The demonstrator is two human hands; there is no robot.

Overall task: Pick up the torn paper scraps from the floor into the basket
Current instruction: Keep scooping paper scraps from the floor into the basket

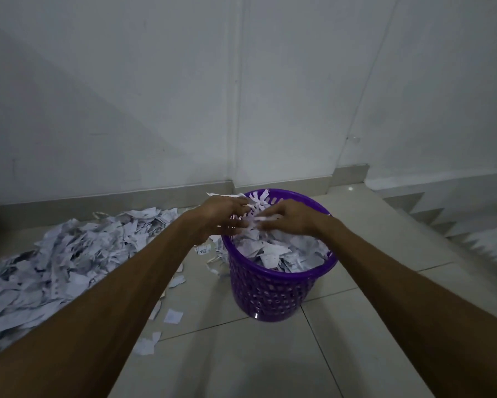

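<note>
The scraps (281, 249) that have been gathered fill the basket (270, 294) nearly to its rim, a heap of white torn paper with grey print on some pieces. The basket is purple plastic with a lattice wall and stands upright on the floor (356, 326), close to the wall (155, 96). Both hands are over its mouth, palms down. The left hand (221, 215) hovers above the near-left part of the rim, and white bits show beneath and beyond its fingers (238, 222); these are blurred, so I cannot tell whether they grip paper or are spread loose. The right hand (289, 218) lies just beside it, over the middle of the heap, its fingers (266, 224) bent down among the scraps; whether they pinch any is likewise unclear. The two hands nearly touch at the fingertips.

Left of the basket a broad pile (57, 259) of scraps covers the floor and runs back to the skirting. A few stray pieces (172, 315) lie apart on the tiles between the pile and the basket, and some more sit against the basket's left foot. The floor is pale glossy tile with dark joints. To the right, steps (442, 219) descend away from the landing.
</note>
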